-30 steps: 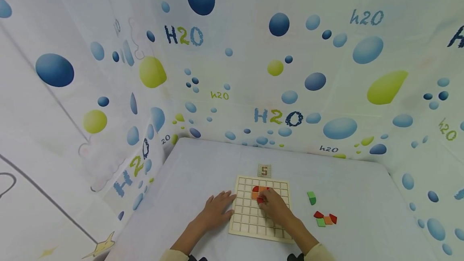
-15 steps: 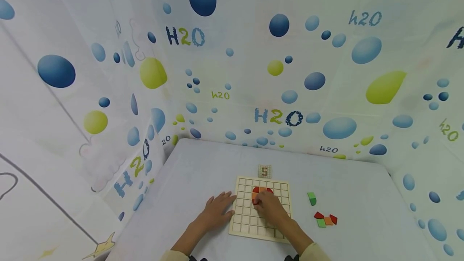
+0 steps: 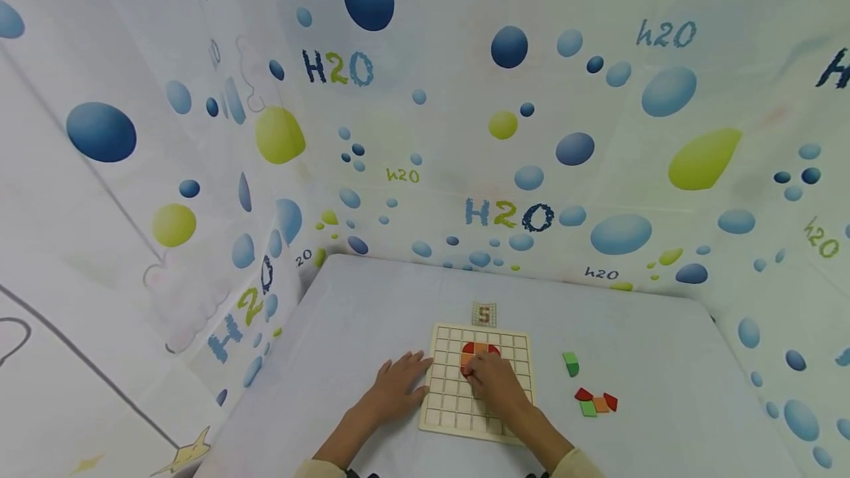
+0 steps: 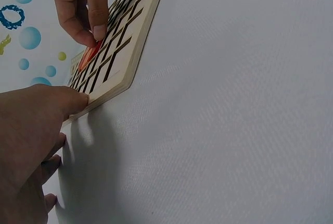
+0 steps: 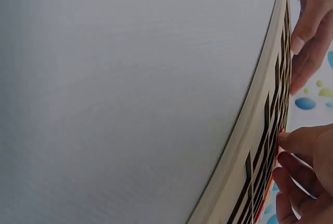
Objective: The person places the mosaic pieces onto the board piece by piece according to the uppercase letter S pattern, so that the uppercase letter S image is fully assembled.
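Observation:
A wooden grid board (image 3: 448, 402) lies on the white-covered table. Red and orange tiles (image 3: 481, 347) sit in cells of its upper middle part. My right hand (image 3: 496, 383) is over the board, thumb and fingertips pinching a red tile (image 3: 465, 371) with a rounded edge at the lower left of that group. The fingers partly hide this tile; in the left wrist view only a red sliver (image 4: 94, 51) shows by the thumb. My left hand (image 3: 396, 383) rests flat at the board's left edge, fingers spread, its thumb (image 4: 78, 100) touching the rim.
Beyond the board lies a small pattern card (image 3: 484, 314) with a figure like an S or 5. To the right are two joined green tiles (image 3: 571, 363) and a loose cluster with a red tile (image 3: 584, 394), an orange tile (image 3: 600, 404) and a green tile (image 3: 588, 409).
My right hand has shifted slightly left and toward me with the red tile, which now lies below the orange tile on the left. My left hand has stayed put.

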### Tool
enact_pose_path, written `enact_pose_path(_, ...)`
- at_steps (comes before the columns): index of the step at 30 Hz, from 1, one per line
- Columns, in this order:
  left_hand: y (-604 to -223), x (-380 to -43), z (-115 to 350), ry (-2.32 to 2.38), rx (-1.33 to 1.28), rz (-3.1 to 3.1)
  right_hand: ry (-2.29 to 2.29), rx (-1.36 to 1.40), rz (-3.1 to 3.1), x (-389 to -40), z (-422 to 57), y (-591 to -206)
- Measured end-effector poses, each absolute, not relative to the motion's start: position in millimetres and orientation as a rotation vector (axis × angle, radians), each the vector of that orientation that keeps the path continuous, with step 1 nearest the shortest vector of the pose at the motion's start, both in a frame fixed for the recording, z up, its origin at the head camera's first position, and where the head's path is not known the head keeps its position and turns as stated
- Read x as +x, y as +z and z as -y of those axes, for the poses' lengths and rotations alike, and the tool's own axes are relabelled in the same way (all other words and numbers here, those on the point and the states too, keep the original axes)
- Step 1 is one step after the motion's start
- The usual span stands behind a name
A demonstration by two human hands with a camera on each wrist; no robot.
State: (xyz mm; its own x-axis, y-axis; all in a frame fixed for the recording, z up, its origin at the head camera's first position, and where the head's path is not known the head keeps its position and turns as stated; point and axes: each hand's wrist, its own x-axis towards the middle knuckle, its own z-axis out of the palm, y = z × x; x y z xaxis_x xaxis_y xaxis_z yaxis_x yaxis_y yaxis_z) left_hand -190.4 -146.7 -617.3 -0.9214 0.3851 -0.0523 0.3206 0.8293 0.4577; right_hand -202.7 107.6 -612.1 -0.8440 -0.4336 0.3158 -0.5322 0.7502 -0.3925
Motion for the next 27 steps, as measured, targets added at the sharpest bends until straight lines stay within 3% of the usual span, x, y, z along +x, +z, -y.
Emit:
enact_pose_path(16, -613, -190, 144, 0.688, 0.530, -2.849, 0.791, 0.700, 2.822, -201, -115, -601)
enact_pose_path(27, -612, -191, 145, 0.683, 0.538, -2.859, 1.081, 0.253, 2.928, -207, -187, -588)
